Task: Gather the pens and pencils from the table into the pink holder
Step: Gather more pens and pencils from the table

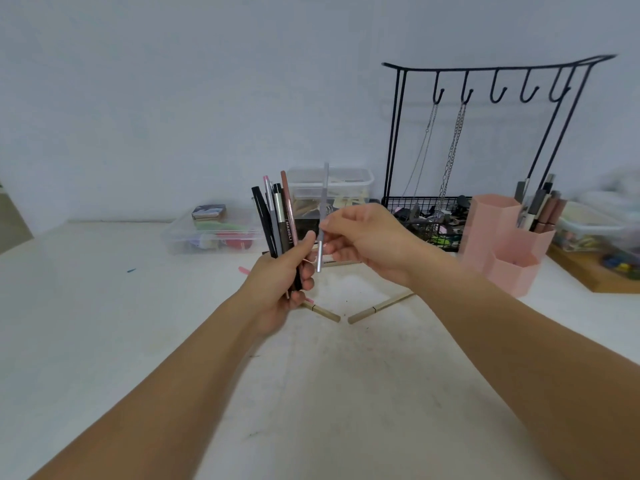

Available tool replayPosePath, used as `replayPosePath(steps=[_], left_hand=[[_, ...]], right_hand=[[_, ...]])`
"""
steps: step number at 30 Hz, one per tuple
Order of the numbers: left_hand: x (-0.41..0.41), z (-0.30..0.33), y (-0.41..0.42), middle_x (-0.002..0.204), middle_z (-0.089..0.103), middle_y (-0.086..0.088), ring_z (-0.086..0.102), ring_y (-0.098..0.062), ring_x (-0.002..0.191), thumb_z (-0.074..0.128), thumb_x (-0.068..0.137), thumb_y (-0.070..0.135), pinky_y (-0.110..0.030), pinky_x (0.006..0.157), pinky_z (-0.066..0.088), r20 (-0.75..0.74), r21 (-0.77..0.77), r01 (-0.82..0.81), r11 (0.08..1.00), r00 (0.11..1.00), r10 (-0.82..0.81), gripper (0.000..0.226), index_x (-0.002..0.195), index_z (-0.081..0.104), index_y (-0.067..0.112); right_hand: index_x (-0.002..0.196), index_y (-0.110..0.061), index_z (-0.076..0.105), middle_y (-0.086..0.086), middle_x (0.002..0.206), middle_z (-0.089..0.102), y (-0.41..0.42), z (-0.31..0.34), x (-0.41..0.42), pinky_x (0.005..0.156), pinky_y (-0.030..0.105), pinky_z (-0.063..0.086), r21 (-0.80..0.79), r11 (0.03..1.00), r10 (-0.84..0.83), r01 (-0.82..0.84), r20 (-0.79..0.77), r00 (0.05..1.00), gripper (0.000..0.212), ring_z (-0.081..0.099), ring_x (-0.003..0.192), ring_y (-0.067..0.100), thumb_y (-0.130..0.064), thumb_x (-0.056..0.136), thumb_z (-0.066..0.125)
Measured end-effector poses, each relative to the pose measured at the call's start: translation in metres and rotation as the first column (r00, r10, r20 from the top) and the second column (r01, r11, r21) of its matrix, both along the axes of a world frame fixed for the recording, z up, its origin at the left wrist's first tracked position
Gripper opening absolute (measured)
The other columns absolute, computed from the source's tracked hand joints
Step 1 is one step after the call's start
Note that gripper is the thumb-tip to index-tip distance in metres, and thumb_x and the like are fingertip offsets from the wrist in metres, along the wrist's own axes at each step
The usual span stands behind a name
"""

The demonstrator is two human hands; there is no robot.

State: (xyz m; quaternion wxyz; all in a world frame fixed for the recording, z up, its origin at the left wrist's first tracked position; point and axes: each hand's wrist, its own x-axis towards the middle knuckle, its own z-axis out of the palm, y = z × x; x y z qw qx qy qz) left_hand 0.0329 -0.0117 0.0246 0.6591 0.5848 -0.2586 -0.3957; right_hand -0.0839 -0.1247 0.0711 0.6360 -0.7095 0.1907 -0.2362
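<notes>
My left hand (282, 289) grips an upright bundle of several pens and pencils (277, 216) above the table's middle. Just to its right, my right hand (360, 237) pinches a slim silver pen (322, 216), held nearly upright beside the bundle. Two beige pencils lie on the table below the hands, one (323, 311) at the left and one (379, 308) at the right. A pink stick (244, 270) shows on the table behind my left hand. The pink holder (498, 237) stands at the right with several pens in its back compartment.
A black wire rack (485, 133) with hooks and hanging chains stands behind the holder, over a wire basket of small items. Clear plastic boxes sit at the back middle (329, 185) and back left (211, 233). A wooden tray (595, 275) with containers lies at the far right.
</notes>
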Motion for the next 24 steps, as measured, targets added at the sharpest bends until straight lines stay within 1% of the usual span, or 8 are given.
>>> replayPosePath(steps=[6,10,12,14,16,18,22,24], left_hand=[[-0.003,0.001,0.002,0.064,0.055,-0.004,0.049,-0.013,0.052,0.067,0.085,0.061,-0.019,0.036,0.027,0.026,-0.068,0.059,0.996,0.998,-0.058,0.045,0.079,0.065,0.017],[-0.005,0.002,0.003,0.079,0.072,-0.006,0.056,-0.012,0.056,0.062,0.088,0.061,-0.018,0.037,0.031,0.045,-0.062,0.07,0.996,0.997,-0.068,0.049,0.098,0.071,0.013],[-0.005,0.004,0.003,0.079,0.073,-0.006,0.059,-0.011,0.056,0.061,0.087,0.061,-0.017,0.036,0.031,0.046,-0.049,0.068,0.997,0.997,-0.065,0.054,0.104,0.071,0.011],[-0.003,0.004,0.003,0.073,0.07,-0.004,0.063,-0.012,0.058,0.065,0.08,0.064,-0.017,0.036,0.034,0.01,-0.031,0.068,0.997,0.998,-0.068,0.063,0.11,0.071,0.009],[-0.001,0.004,0.003,0.067,0.063,-0.002,0.064,-0.013,0.058,0.069,0.074,0.064,-0.017,0.036,0.035,-0.025,-0.032,0.09,0.995,0.996,-0.091,0.063,0.106,0.071,0.01],[0.002,0.004,0.005,0.061,0.054,0.001,0.057,-0.011,0.054,0.072,0.073,0.058,-0.016,0.035,0.032,-0.033,-0.047,0.113,0.993,0.993,-0.114,0.047,0.089,0.067,0.014],[0.016,0.008,0.005,0.057,0.042,0.005,0.039,-0.005,0.046,0.074,0.085,0.045,-0.015,0.034,0.021,-0.039,-0.08,0.012,0.997,0.999,-0.015,0.027,0.086,0.064,0.02],[0.026,0.009,0.005,0.055,0.042,0.006,0.038,-0.006,0.045,0.075,0.088,0.04,-0.015,0.033,0.02,-0.06,-0.076,-0.101,0.992,0.994,0.096,0.029,0.078,0.055,0.022]], right_hand=[[0.084,-0.011,0.071,0.004,0.073,0.068,0.006,0.001,0.004,0.054,0.018,0.049,-0.161,0.985,-0.064,0.07,0.044,0.997,0.014,0.063,0.062,0.01,-0.008,0.096,0.064],[0.095,-0.001,0.071,0.005,0.07,0.063,0.008,-0.008,0.009,0.056,0.019,0.048,-0.03,0.997,-0.067,0.068,0.053,0.996,0.011,0.057,0.057,0.008,-0.009,0.096,0.063],[0.102,0.003,0.071,0.005,0.069,0.06,0.007,-0.013,0.01,0.063,0.025,0.047,0.043,0.998,-0.049,0.047,0.054,0.997,0.016,0.055,0.058,0.012,-0.01,0.096,0.065],[0.103,-0.002,0.073,0.001,0.068,0.063,0.009,-0.018,0.011,0.069,0.027,0.044,0.041,0.997,-0.058,0.058,0.016,0.998,0.016,0.058,0.059,0.008,-0.013,0.094,0.068],[0.101,-0.005,0.074,-0.005,0.068,0.067,0.01,-0.022,0.012,0.066,0.025,0.041,0.037,0.996,-0.079,0.079,-0.007,0.997,0.013,0.059,0.061,0.004,-0.014,0.092,0.071],[0.101,-0.005,0.075,-0.004,0.073,0.068,0.012,-0.023,0.011,0.064,0.024,0.041,0.027,0.998,-0.059,0.059,-0.001,0.998,0.013,0.054,0.067,0.009,-0.013,0.091,0.072],[0.113,-0.018,0.076,-0.005,0.089,0.071,0.014,-0.024,0.015,0.062,0.014,0.045,-0.176,0.979,-0.107,0.102,-0.019,0.994,0.02,0.058,0.071,0.003,-0.018,0.093,0.07],[0.118,-0.019,0.073,-0.008,0.091,0.069,0.015,-0.029,0.018,0.068,0.015,0.046,-0.405,0.907,-0.154,0.121,-0.05,0.987,0.026,0.058,0.072,-0.002,-0.023,0.093,0.071]])
